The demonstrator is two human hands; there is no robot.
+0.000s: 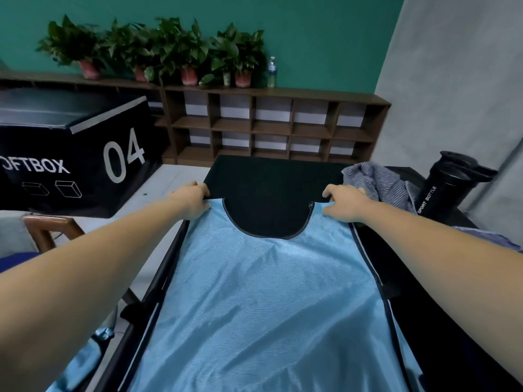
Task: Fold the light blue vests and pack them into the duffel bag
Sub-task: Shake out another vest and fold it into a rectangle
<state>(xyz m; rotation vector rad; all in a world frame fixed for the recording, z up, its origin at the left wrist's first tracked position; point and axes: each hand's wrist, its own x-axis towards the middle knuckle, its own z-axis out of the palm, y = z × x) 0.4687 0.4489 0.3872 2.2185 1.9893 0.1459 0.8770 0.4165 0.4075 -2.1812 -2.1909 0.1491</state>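
We have a light blue vest (268,292) spread flat down the middle of the black surface (271,176), its dark-trimmed neckline at the far end and its hem running toward us and out of view. Our left hand (192,200) pinches the vest's left shoulder tip, fingers curled over the cloth at the surface's edge. Our right hand (346,203) grips the right shoulder tip the same way, so the two hands sit either side of the neck opening with the fabric flat between them.

Just beyond our right hand lies a crumpled grey striped cloth (376,182), and beside that a black sport bottle (447,188). More light blue fabric (82,360) hangs off the near left edge.

To our left a black soft box (70,154) marked 04 stands on the floor, with a wooden chair (48,227) nearer us. Against the teal wall (311,29) runs a brown cubby shelf (268,128), topped by potted plants (158,49) and a clear water bottle (271,72).
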